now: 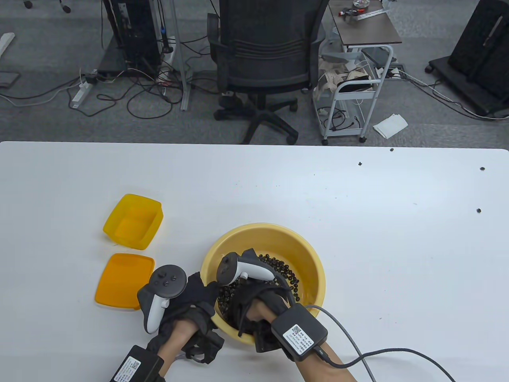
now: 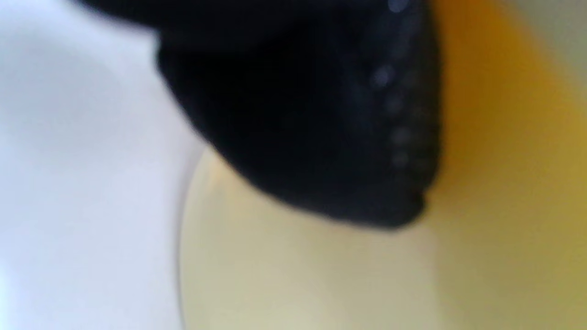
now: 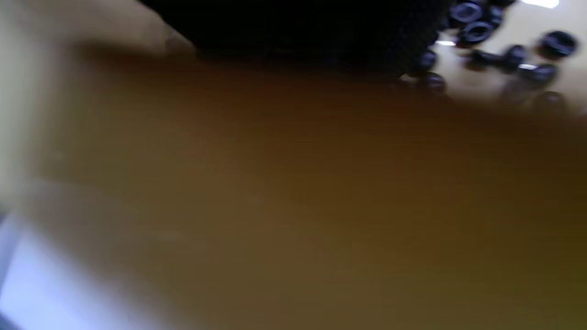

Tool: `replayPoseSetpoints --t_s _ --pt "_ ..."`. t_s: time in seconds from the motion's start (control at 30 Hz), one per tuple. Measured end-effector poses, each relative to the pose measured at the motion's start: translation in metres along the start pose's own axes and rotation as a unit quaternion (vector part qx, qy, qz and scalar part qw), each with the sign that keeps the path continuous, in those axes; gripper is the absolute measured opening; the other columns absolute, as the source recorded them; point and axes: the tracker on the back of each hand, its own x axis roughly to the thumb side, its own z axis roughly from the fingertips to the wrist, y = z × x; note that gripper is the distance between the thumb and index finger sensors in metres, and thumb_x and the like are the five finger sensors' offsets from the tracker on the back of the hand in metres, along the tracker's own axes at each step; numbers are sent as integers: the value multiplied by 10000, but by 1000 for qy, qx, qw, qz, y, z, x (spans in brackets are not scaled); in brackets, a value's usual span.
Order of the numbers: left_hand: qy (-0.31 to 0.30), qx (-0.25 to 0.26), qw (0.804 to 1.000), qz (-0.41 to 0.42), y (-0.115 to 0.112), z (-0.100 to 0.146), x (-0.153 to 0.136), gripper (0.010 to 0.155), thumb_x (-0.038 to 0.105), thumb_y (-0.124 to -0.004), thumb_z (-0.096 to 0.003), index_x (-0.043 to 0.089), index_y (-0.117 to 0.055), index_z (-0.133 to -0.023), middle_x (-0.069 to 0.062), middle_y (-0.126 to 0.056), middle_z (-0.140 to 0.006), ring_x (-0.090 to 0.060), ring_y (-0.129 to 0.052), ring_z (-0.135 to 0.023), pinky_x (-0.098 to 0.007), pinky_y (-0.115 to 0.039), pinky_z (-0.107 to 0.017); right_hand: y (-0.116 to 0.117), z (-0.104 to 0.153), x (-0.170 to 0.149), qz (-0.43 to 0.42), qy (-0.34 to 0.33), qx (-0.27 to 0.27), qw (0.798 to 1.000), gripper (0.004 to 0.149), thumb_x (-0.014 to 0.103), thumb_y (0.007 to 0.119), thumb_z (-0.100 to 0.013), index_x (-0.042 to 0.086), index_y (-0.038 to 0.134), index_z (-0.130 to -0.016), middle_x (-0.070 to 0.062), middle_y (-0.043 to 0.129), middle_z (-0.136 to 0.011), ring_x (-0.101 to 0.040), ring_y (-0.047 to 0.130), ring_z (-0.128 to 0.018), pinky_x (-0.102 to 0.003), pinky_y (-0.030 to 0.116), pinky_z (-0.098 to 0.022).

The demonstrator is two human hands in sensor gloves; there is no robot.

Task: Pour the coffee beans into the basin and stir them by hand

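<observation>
The right hand reaches down into the round yellow plastic basin, its fingers hidden among the dark coffee beans, so their curl cannot be told. The left hand grips the basin's near-left rim. On the white tabletop, left of the basin, sit an empty yellow plastic box and its orange lid.

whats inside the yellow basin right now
Dark coffee beans lie in the yellow basin, and the right hand reaches in among them. The hand and its tracker cover the near part of the floor, so the beans and fingers there are hidden.
</observation>
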Motion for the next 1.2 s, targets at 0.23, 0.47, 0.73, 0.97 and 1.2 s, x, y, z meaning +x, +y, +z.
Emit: replayPoseSetpoints --t_s 0.23,0.47,0.73,0.97,1.2 --pt "-2 -5 1000 -7 0 -1 0 646 396 -729 -486 -47 -516 -905 -215 -959 -436 -60 -1121 -10 -137 -972 138 -23 -16 3 -47 12 -54 997 481 267 755 -424 140 684 -883 -116 760 -885 -295 867 -757 -410 766 -585" --pt "-7 -14 1000 -14 0 -2 1 649 397 -728 -489 -49 -508 -906 -212 -959 -445 -55 -1123 -27 -137 -973 125 -51 -30 7 43 48 -172 983 439 283 759 -412 186 745 -840 -79 784 -876 -282 866 -769 -406 765 -590" --pt "-4 -9 1000 -19 0 -1 1 652 403 -729 -488 -45 -510 -909 -200 -962 -459 -65 -1128 -46 -146 -981 108 -71 -32 -13 57 125 -236 962 425 290 762 -413 201 771 -829 -67 806 -865 -296 880 -766 -421 760 -598" --pt "-2 -1 1000 -27 -1 -1 1 651 409 -727 -487 -40 -517 -908 -199 -968 -477 -89 -1141 -69 -164 -995 90 -78 -25 -48 89 207 -221 949 412 286 764 -408 195 804 -807 -75 826 -840 -305 910 -731 -425 789 -570" --pt "0 2 1000 -23 -1 0 0 647 412 -726 -486 -36 -523 -906 -203 -971 -475 -94 -1143 -64 -163 -998 91 -73 -18 -64 95 248 -165 950 424 286 762 -408 175 796 -816 -90 830 -839 -299 922 -717 -418 808 -552"
